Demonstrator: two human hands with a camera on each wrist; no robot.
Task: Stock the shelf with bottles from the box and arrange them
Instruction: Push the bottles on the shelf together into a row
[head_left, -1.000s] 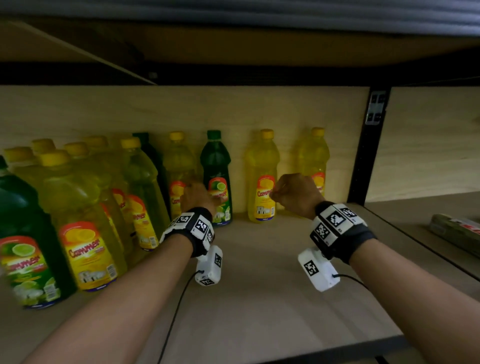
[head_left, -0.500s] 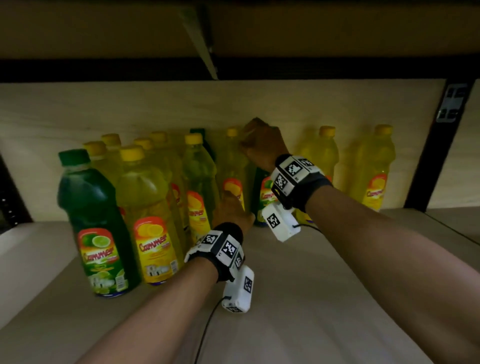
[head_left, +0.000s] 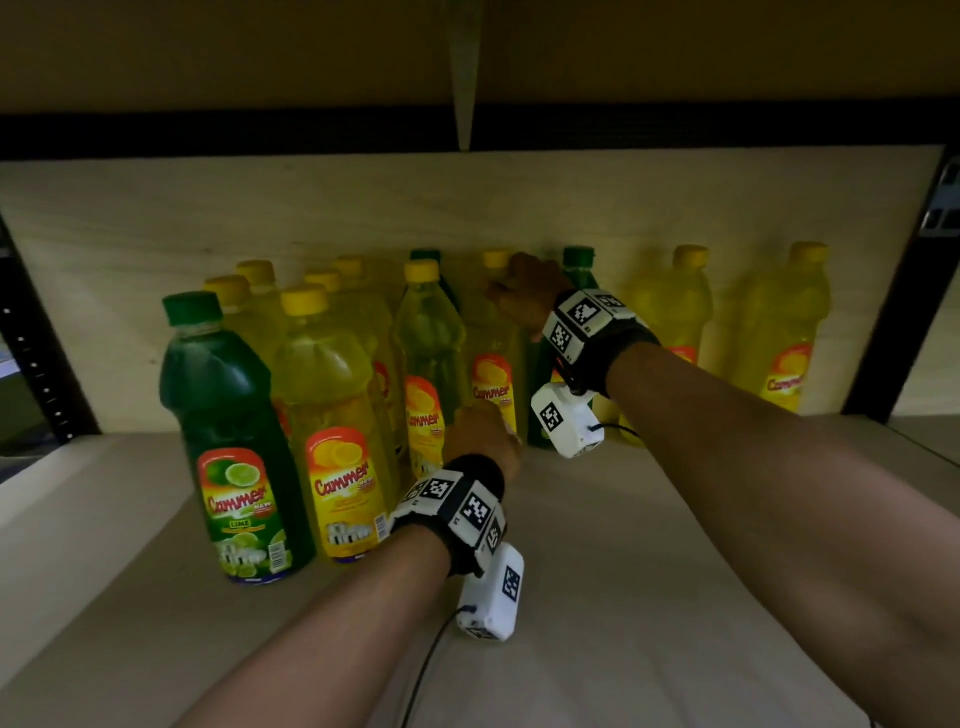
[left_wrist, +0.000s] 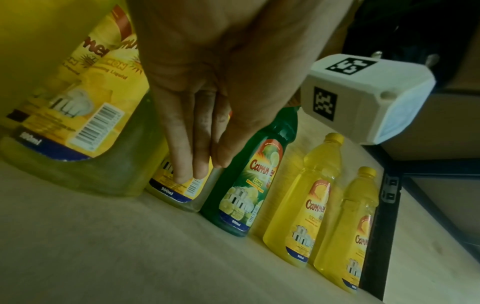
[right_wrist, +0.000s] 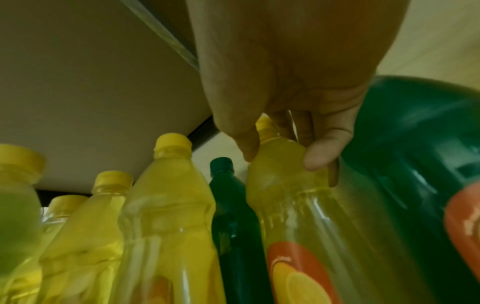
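A held yellow bottle (head_left: 492, 374) stands among a cluster of yellow and green Cammer bottles at the back of the wooden shelf (head_left: 649, 571). My right hand (head_left: 522, 296) grips this bottle at its shoulder, just under the cap; in the right wrist view the thumb (right_wrist: 246, 144) and fingers pinch the yellow bottle (right_wrist: 298, 205). My left hand (head_left: 483, 434) is low against the same bottle. Its straight fingers (left_wrist: 193, 144) touch the label of the yellow bottle (left_wrist: 179, 191).
A green lime bottle (head_left: 574, 270) stands just right of the held one, with two yellow bottles (head_left: 670, 312) (head_left: 784, 332) further right. A green bottle (head_left: 228, 431) fronts the left cluster. A black upright (head_left: 893, 312) bounds the right. The upper shelf (head_left: 467, 52) hangs low.
My right hand has moved left and up from the bottles on the right and has taken the yellow bottle by its shoulder. The left hand stays low at that bottle.
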